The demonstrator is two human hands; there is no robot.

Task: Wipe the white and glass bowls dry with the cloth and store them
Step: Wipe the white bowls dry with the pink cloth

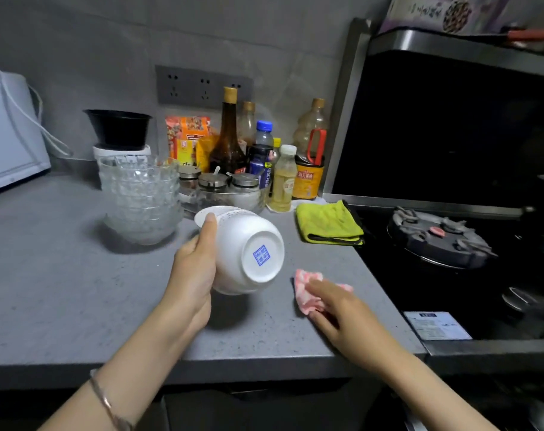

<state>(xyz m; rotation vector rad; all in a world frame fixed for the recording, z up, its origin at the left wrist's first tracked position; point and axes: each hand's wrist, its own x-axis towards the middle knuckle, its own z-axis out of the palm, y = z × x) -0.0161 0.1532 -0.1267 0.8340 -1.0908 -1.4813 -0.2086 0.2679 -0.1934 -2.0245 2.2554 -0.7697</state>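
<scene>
My left hand [196, 262] grips a white bowl [249, 253] by its rim, thumb on the edge, and holds it tilted above the grey counter [62, 290]. The bowl's base, with a blue square mark, faces me. My right hand [339, 309] lies on a crumpled pink cloth [306, 293] on the counter, just right of the bowl. I cannot make out whether its fingers curl round the cloth. A stack of several glass bowls [141, 200] stands on the counter behind and left of the white bowl.
Sauce bottles [230, 141] and condiment jars [213, 183] crowd the back wall. A folded yellow cloth [329, 223] lies by the black stove [450, 275], where a pressure-cooker lid [435, 237] rests. A black bowl [118, 129] and a white appliance [9, 132] are at the back left.
</scene>
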